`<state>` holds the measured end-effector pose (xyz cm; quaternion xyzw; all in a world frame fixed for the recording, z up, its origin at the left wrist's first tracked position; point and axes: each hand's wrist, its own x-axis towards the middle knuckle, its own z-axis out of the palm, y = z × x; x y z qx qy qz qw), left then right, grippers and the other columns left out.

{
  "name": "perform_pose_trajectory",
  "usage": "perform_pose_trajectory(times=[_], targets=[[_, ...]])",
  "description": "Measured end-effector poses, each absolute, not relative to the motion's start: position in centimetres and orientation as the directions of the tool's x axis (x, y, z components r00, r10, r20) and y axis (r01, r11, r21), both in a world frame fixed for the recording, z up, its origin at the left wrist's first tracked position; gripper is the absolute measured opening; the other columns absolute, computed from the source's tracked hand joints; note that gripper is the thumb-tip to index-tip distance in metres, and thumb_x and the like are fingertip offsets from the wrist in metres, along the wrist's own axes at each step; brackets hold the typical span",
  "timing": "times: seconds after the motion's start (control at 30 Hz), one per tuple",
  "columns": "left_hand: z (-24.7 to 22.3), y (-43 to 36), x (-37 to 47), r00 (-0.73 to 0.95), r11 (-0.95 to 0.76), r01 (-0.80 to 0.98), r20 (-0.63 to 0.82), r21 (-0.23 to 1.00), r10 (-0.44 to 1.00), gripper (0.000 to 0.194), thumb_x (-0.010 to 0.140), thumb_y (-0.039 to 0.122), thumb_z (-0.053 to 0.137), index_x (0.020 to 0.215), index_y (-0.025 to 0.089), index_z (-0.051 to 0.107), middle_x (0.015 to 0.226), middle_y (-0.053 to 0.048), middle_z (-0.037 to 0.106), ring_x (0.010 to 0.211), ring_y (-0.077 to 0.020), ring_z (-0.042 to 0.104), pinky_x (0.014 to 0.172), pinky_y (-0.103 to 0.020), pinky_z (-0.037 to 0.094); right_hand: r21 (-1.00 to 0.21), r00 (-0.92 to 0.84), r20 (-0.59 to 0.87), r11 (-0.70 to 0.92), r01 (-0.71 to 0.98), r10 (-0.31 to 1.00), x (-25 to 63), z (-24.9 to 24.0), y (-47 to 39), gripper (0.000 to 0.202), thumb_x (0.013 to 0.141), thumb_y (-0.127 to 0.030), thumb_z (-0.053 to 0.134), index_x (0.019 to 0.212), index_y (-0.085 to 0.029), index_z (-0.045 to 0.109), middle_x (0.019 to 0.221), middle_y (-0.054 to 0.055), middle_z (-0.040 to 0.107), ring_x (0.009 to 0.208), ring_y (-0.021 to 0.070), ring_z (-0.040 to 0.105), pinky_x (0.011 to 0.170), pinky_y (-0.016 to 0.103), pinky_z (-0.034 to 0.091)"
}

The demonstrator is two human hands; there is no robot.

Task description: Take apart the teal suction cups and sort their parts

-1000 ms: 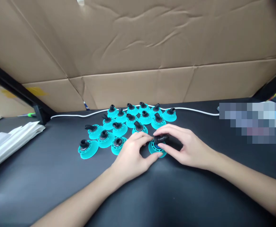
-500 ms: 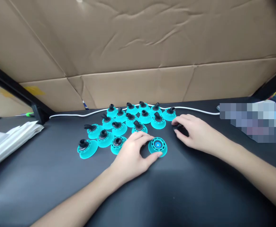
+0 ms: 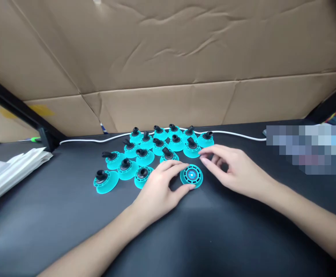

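Note:
My left hand [image 3: 162, 184] grips a teal flared plastic piece [image 3: 197, 181] by its sides, thumb in front and fingers behind. This piece has a slotted ring on top and a dark blue centre with a small bright spot, and no black knob on it. To its right hovers my right hand [image 3: 234, 167], thumb and index fingertips close together. Whatever lies between those fingers is too dark to make out. Left of and behind the hands stand several similar teal pieces with angled black fittings, such as a front-left one [image 3: 107, 183] and one near the right fingertips [image 3: 191, 150].
Cardboard [image 3: 168, 104] walls off the back of the black table [image 3: 70, 215]. A white cable [image 3: 240, 135] runs along the rear. Plastic-wrapped packets [image 3: 15, 169] lie at left, beside a black frame post [image 3: 48, 136]. A blurred-out patch [image 3: 309, 148] covers something at right.
My right hand has moved left, closer to the teal piece, and its thumb and index tips have come nearer each other. My left hand keeps its grip; the piece's top now tilts slightly more toward me.

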<state>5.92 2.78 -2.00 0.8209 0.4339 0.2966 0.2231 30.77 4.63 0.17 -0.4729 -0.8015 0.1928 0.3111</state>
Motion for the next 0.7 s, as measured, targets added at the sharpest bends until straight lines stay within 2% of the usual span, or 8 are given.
perform_pose_trajectory(times=[0.07,0.13,0.23,0.33,0.43,0.53,0.63,0.7], targets=[[-2.1,2.9,5.9,0.456,-0.551,0.548,0.328,0.629,0.828,0.039,0.094,0.030,0.080,0.131,0.025,0.072,0.128,-0.008,0.071,0.092,-0.0198,0.069,0.083,-0.037,0.064,-0.719,-0.381,0.116,0.342,0.605,0.917,30.1,-0.2,4.2,0.029,0.106,-0.044,0.056,0.117,-0.022,0.071,0.078,0.002,0.072,0.061,0.0169,0.067,0.060,0.031,0.055],[-2.2,3.0,5.8,0.466,-0.587,0.513,0.372,0.626,0.803,0.040,0.094,0.027,0.080,0.132,0.025,0.070,0.128,-0.008,0.069,0.081,-0.0151,0.065,0.073,-0.031,0.063,-0.817,-0.407,-0.020,0.219,0.534,0.913,29.8,-0.7,4.1,0.032,0.105,-0.050,0.058,0.120,-0.023,0.067,0.069,-0.002,0.069,0.057,0.0171,0.068,0.058,0.031,0.056],[-2.3,3.0,5.5,0.478,-0.625,0.477,0.414,0.619,0.775,0.040,0.095,0.019,0.078,0.132,0.026,0.065,0.130,-0.007,0.064,0.076,-0.0118,0.063,0.071,-0.029,0.063,-0.933,-0.441,-0.057,0.109,0.343,0.896,29.9,-1.1,4.5,0.035,0.099,-0.051,0.068,0.118,-0.023,0.061,0.081,0.000,0.073,0.065,0.0179,0.074,0.067,0.033,0.062],[-2.2,3.1,5.3,0.498,-0.621,0.456,0.396,0.638,0.772,0.050,0.092,0.019,0.080,0.135,0.027,0.057,0.129,-0.007,0.064,0.090,-0.0160,0.067,0.083,-0.034,0.066,-0.963,-0.493,-0.009,0.126,0.240,0.870,30.5,-0.8,4.9,0.033,0.094,-0.045,0.077,0.112,-0.023,0.060,0.097,0.002,0.073,0.083,0.0199,0.077,0.077,0.034,0.064],[-1.7,3.2,5.0,0.509,-0.608,0.421,0.380,0.673,0.772,0.058,0.089,0.027,0.086,0.136,0.027,0.052,0.123,-0.007,0.068,0.109,-0.0226,0.069,0.093,-0.039,0.065,-0.884,-0.614,0.088,0.346,0.315,0.784,31.3,-0.4,5.0,0.021,0.095,-0.037,0.077,0.105,-0.023,0.065,0.103,0.003,0.070,0.090,0.0194,0.075,0.083,0.034,0.063],[-1.1,3.3,4.7,0.549,-0.690,0.442,0.436,0.573,0.713,0.030,0.094,0.029,0.082,0.118,0.024,0.065,0.111,-0.006,0.072,0.106,-0.0227,0.070,0.095,-0.041,0.063,-0.695,-0.737,0.195,0.622,0.361,0.647,31.8,-0.3,5.0,0.010,0.104,-0.030,0.065,0.105,-0.023,0.071,0.109,0.005,0.067,0.092,0.0178,0.069,0.086,0.034,0.059],[-0.9,3.4,4.5,0.608,-0.764,0.456,0.467,0.456,0.642,0.009,0.098,0.023,0.076,0.106,0.023,0.074,0.110,-0.006,0.072,0.105,-0.0217,0.069,0.094,-0.038,0.062,-0.599,-0.772,0.253,0.721,0.348,0.583,32.0,-0.6,5.1,0.016,0.107,-0.026,0.059,0.114,-0.024,0.073,0.112,0.006,0.066,0.093,0.0170,0.068,0.087,0.033,0.058],[-1.0,3.4,4.3,0.621,-0.765,0.472,0.452,0.438,0.641,0.011,0.099,0.020,0.074,0.109,0.023,0.076,0.114,-0.007,0.071,0.105,-0.0214,0.069,0.093,-0.037,0.063,-0.564,-0.770,0.270,0.743,0.359,0.577,32.1,-0.8,5.2,0.019,0.108,-0.026,0.058,0.119,-0.025,0.073,0.113,0.007,0.066,0.094,0.0172,0.068,0.086,0.033,0.058]])
